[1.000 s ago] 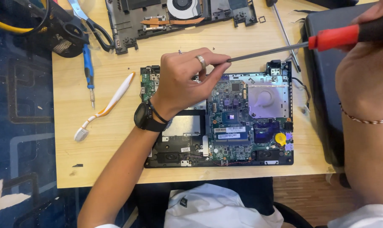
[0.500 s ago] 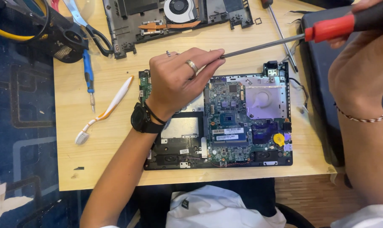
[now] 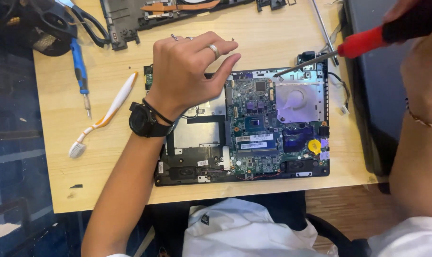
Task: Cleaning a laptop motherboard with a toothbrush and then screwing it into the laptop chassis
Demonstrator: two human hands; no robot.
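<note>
Two white rectangular stickers [image 3: 256, 141] lie side by side on the green motherboard [image 3: 254, 126] of the opened laptop base [image 3: 244, 126], just below a dark square chip; a round yellow label [image 3: 314, 146] sits near the board's right lower corner, beside a purple patch. The left hand [image 3: 187, 71] rests on the base's upper left part, fingers close together and stretched out flat, a ring on one, a black watch [image 3: 144, 120] on the wrist. The right hand [image 3: 418, 33] is clamped around the red-and-black handle of a screwdriver [image 3: 339, 51], whose tip meets the base's upper edge by the silver heat plate. On the pale wooden table [image 3: 63, 190] lie a white-and-orange toothbrush [image 3: 104, 114], a blue-handled tool [image 3: 80, 76] and another dismantled laptop shell [image 3: 130, 19]. Dark blue flooring shows at left, wooden boards at lower right.
</note>
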